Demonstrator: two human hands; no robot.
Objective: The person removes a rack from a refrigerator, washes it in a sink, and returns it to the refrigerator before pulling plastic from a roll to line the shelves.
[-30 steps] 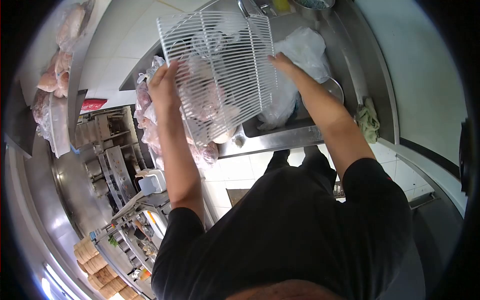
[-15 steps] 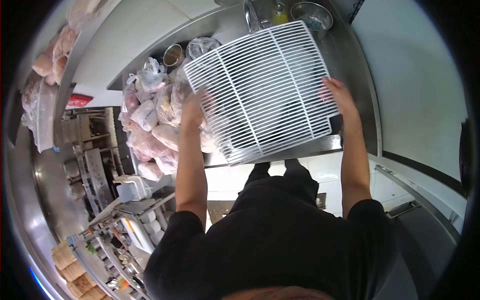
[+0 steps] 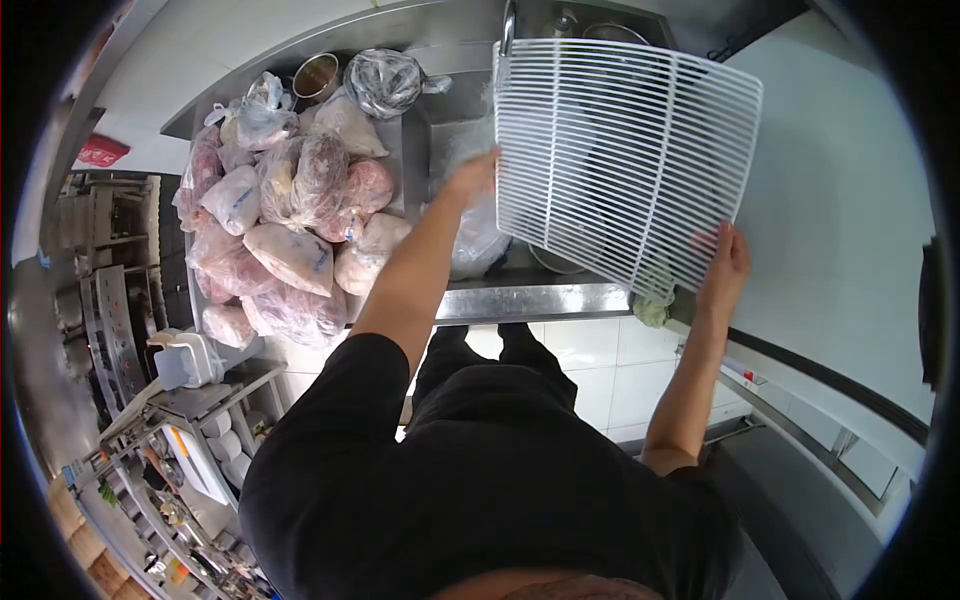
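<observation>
A white wire rack (image 3: 610, 150) hangs over the metal sink (image 3: 440, 120), tilted, with its right side lower at the front. My left hand (image 3: 478, 175) grips its left edge. At the lower right edge my right hand (image 3: 727, 268) holds it, fingers partly behind the wires. Beneath the rack lies clear plastic (image 3: 478, 238) in the sink. To the left, bags of frozen meat (image 3: 290, 255) are piled on the metal counter. A green cloth or scrubber (image 3: 652, 310) shows at the sink's front edge by the rack's lower corner.
A metal pot (image 3: 317, 78) and a bowl wrapped in plastic (image 3: 385, 82) stand behind the bags. The faucet (image 3: 510, 25) touches or overlaps the rack's top left corner. On the right is a pale panel (image 3: 840, 200). Shelves with containers (image 3: 200, 455) stand at lower left.
The rack has moved right and turned, uncovering the left part of the sink and more of the meat bags. Both hands have gone right with it, the right one lower. The view has shifted.
</observation>
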